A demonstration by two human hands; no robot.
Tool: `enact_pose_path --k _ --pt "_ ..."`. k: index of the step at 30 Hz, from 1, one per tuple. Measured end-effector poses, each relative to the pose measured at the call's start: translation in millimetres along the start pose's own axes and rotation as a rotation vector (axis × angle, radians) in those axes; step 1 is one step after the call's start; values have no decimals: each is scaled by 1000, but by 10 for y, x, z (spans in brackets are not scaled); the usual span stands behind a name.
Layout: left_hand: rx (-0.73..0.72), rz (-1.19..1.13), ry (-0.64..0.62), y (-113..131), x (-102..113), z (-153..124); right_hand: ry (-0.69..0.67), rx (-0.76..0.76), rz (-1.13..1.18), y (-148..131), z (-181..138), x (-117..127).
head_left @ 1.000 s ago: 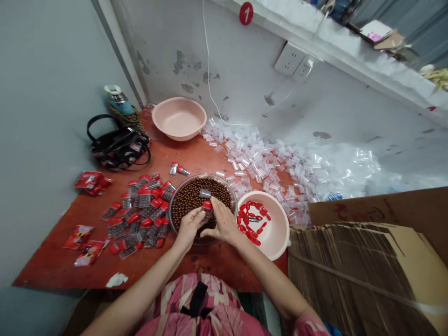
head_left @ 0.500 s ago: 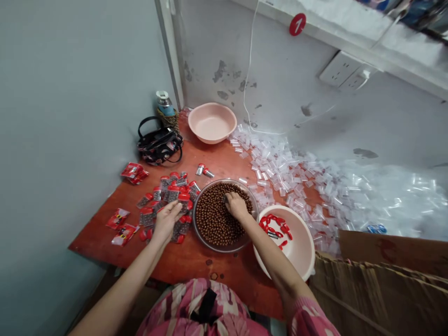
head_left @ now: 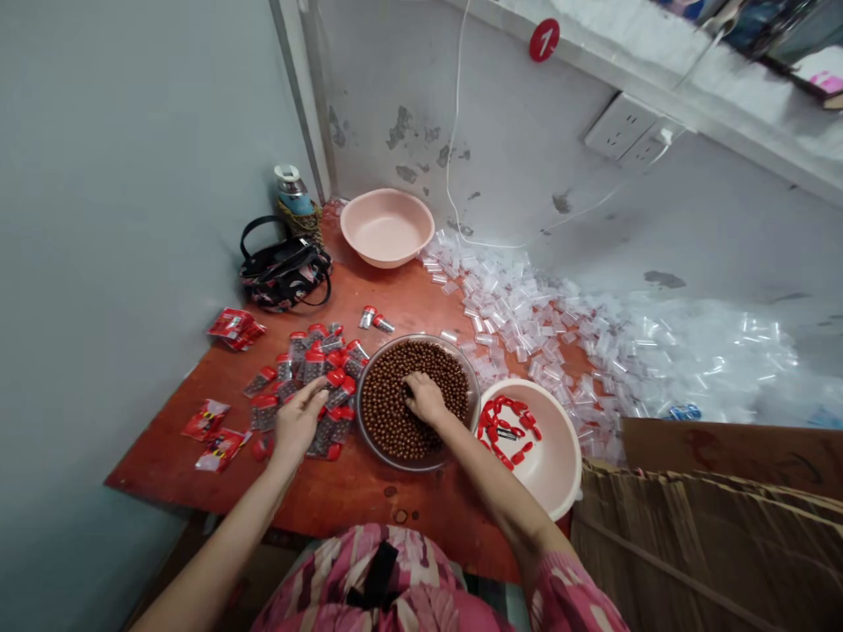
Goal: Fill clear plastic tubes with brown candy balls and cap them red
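My right hand (head_left: 425,399) reaches into a round metal bowl (head_left: 361,423) filled with shiny brown beads (head_left: 395,430). Its fingers are curled round a small clear plastic bottle, mostly hidden by the hand and the beads. To the left of the bowl, my left hand (head_left: 298,430) is at the edge of a pile of small bead-filled bottles with red caps (head_left: 314,362). Thumb and forefinger are pinched together close to a red cap; what they hold, if anything, is too small to make out. A cream basin (head_left: 557,474) with loose red caps (head_left: 523,421) stands right of the bowl.
Clear bottles (head_left: 514,307) lie heaped along the wall. A pink basin (head_left: 388,233), a black handbag (head_left: 286,272) and a flask (head_left: 294,193) are at the back. Red packets (head_left: 220,448) lie at left. A cardboard box (head_left: 698,535) stands at right, below a wall socket (head_left: 623,127).
My right hand has shifted slightly within the beads, its fingers deeper among them. The left hand stays beside the bottle pile, a little lower. The whole view has shifted slightly.
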State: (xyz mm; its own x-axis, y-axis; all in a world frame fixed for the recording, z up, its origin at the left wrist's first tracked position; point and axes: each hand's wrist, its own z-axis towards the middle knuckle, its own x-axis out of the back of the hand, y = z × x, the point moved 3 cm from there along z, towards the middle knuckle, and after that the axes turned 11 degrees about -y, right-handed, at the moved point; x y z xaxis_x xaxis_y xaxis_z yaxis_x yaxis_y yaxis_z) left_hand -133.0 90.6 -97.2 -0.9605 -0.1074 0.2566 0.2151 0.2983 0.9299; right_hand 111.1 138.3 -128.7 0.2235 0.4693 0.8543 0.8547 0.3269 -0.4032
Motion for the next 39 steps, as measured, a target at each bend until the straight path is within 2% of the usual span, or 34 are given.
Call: enact_pose_path --k 3,7,9,11,13,17,21,24,28,30,34,37,39 --pt "-29 -6 -114 106 -217 -85 66 27 407 72 -104 23" --pt "-87 -104 -368 218 -659 -142 14 146 917 78 -320 131" --pt "-93 -166 -498 266 -888 -166 -17 199 1066 29 -411 204" --pt "-57 -256 -599 303 -1080 -194 -14 230 1116 -22 -487 276" --pt "3 -376 -653 336 -1217 -227 33 231 1081 -50 -561 349" --pt "111 -550 -633 411 -1338 -294 197 187 812 -36 -736 542" --pt "135 -576 -675 488 -1380 -343 242 292 514 -28 -891 753" --pt "114 -473 -712 479 -1373 -343 176 319 390 -6 -950 808" --pt "-42 -103 -715 367 -1308 -298 63 277 282 21 -997 677" --pt "-29 -69 -689 265 -1275 -273 88 201 298 56 -1023 560" --pt "226 -340 -635 75 -1267 -302 187 4 346 238 -1153 327" --pt "329 -476 -645 61 -1354 -395 227 -183 310 587 -1356 222" --pt "356 -512 -665 88 -1451 -456 222 -390 250 941 -1528 179"
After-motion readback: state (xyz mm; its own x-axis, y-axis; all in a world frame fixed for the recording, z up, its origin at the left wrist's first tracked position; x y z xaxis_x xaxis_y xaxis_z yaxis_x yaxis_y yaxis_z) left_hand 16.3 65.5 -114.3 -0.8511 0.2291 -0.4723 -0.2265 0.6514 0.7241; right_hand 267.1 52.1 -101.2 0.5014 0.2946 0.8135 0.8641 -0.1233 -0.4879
